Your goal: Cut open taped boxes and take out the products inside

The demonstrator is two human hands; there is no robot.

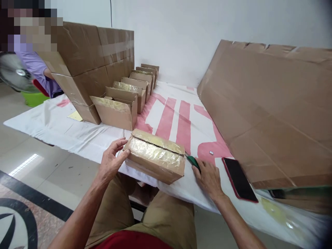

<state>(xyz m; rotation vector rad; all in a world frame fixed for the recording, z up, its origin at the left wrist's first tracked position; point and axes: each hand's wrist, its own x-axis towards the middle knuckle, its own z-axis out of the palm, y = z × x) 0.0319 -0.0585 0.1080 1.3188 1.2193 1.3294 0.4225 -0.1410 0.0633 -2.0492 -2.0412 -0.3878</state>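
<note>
A small cardboard box (156,157) lies at the table's front edge, its top covered with shiny clear tape. A dark slit runs lengthwise between the top flaps. My left hand (114,157) grips the box's left end, thumb on the near top corner and fingers at the far side. In my right hand (209,176) is a green-handled knife (193,161); its tip meets the right end of the slit. The palm side of that hand is hidden.
Several open cardboard boxes (112,112) stand in a row before a tall cardboard panel (85,52). A phone (240,180) lies right of my right hand, near another large cardboard panel (275,114). A person in a purple sleeve (38,65) is at far left, beside a fan (19,72).
</note>
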